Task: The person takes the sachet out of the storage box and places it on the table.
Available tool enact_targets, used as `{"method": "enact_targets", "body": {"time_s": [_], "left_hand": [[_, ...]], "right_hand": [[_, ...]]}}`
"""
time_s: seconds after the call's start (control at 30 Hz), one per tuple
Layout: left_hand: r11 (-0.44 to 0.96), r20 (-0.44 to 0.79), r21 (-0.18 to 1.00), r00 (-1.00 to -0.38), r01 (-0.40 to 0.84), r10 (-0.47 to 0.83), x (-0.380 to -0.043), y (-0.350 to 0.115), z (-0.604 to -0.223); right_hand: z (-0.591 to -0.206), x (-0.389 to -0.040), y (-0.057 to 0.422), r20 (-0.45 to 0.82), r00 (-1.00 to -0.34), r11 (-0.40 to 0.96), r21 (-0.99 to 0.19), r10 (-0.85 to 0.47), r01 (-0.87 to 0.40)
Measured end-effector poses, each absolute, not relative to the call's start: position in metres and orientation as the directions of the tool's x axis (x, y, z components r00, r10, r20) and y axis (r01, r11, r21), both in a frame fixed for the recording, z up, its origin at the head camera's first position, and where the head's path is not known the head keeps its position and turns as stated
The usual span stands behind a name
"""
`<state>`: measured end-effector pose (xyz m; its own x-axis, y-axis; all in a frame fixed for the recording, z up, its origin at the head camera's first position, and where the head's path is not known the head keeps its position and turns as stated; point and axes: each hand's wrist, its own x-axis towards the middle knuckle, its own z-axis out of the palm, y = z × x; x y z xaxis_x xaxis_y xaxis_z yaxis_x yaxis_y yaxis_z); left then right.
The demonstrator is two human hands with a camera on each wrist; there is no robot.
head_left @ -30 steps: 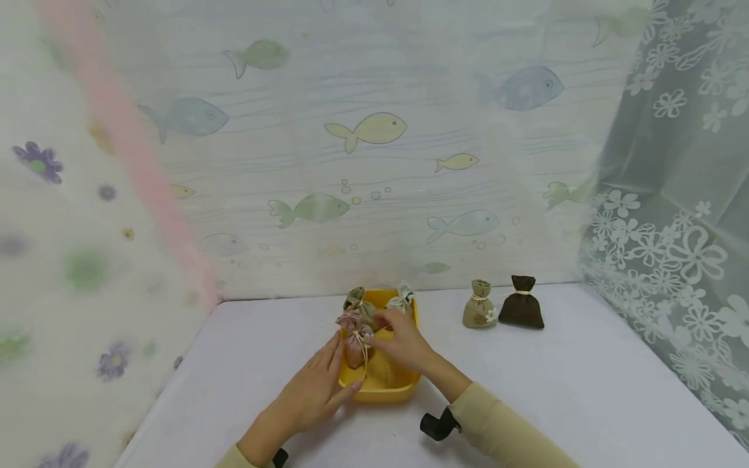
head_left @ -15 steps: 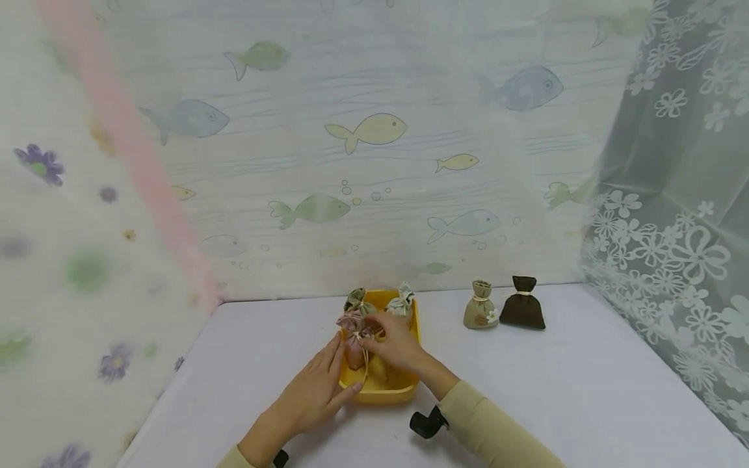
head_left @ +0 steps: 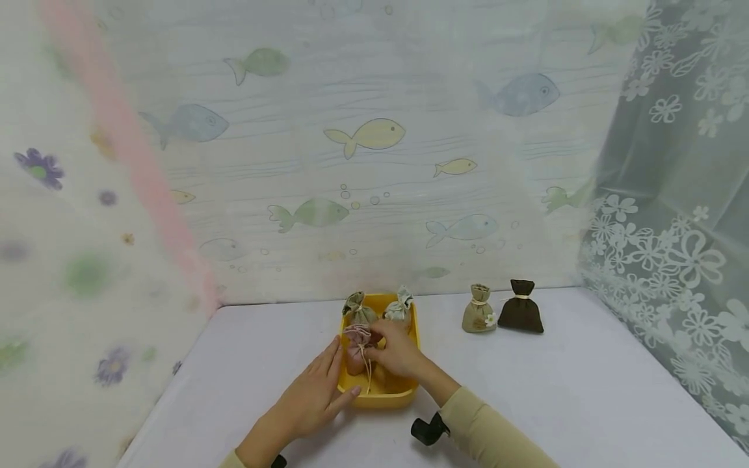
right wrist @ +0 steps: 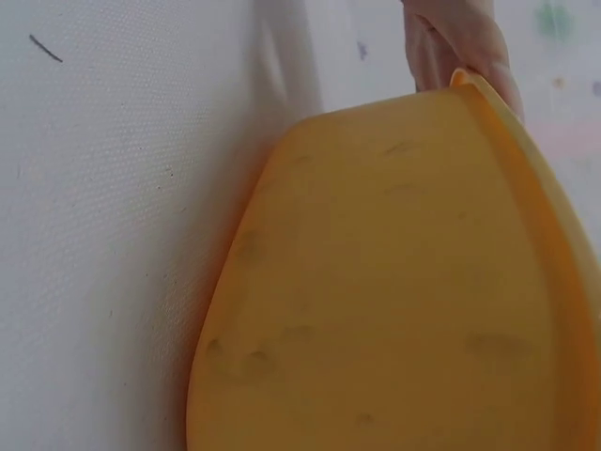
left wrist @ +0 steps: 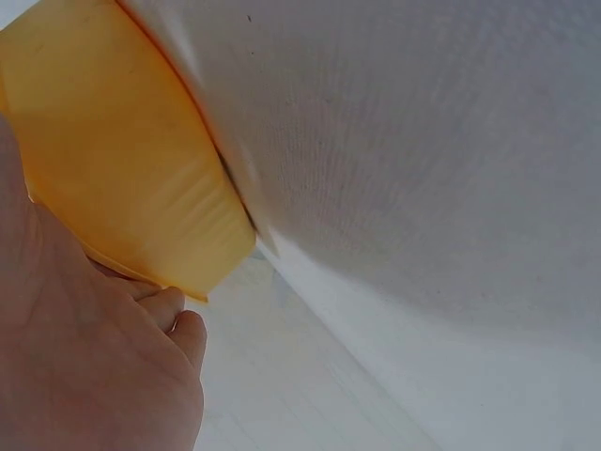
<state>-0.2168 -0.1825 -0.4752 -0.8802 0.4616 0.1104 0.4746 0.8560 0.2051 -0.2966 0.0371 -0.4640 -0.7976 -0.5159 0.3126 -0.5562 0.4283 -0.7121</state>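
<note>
A small pink drawstring pouch (head_left: 354,361) stands at the left inside a yellow plastic bin (head_left: 383,400), its pale string hanging down toward the near rim. With thumb and fingers my right hand (head_left: 399,351) pinches the pouch at its tied neck. My left hand (head_left: 310,393) lies along the bin's left side with its fingers straight and its thumb at the near corner. In the left wrist view, the fingers (left wrist: 167,305) touch the bin's rim. Behind the pink pouch sit an olive-green pouch (head_left: 361,314) and a pale patterned pouch (head_left: 398,312), both in the bin.
To the right on the white table (head_left: 573,390) stand a tan pouch (head_left: 478,317) with a small white flower and a dark brown pouch (head_left: 521,315). A fish-print curtain (head_left: 374,175) hangs behind the table. Sheer floral cloth (head_left: 673,247) hangs at the right.
My right hand has moved left to the pink pouch and now pinches its neck. The pouch top has shifted slightly right. My left hand stays against the bin.
</note>
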Motion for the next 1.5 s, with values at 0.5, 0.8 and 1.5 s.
{"method": "enact_targets", "body": {"time_s": [0.5,0.8,1.5], "left_hand": [[0.856,0.132,0.195,-0.878,0.478,0.46,-0.216,-0.184,-0.474],[0.861,0.137,0.179,-0.879,0.476,0.457,-0.219,-0.183,-0.475],[0.863,0.114,0.199,-0.886,0.464,0.45,-0.215,-0.182,-0.474]], "right_hand": [[-0.461,-0.296,0.036,0.337,-0.793,0.403,-0.721,-0.508,-0.564],[-0.445,-0.295,0.043,0.342,-0.821,0.409,-0.739,-0.458,-0.536],[-0.417,-0.28,0.078,0.404,-0.813,0.384,-0.733,-0.419,-0.562]]}}
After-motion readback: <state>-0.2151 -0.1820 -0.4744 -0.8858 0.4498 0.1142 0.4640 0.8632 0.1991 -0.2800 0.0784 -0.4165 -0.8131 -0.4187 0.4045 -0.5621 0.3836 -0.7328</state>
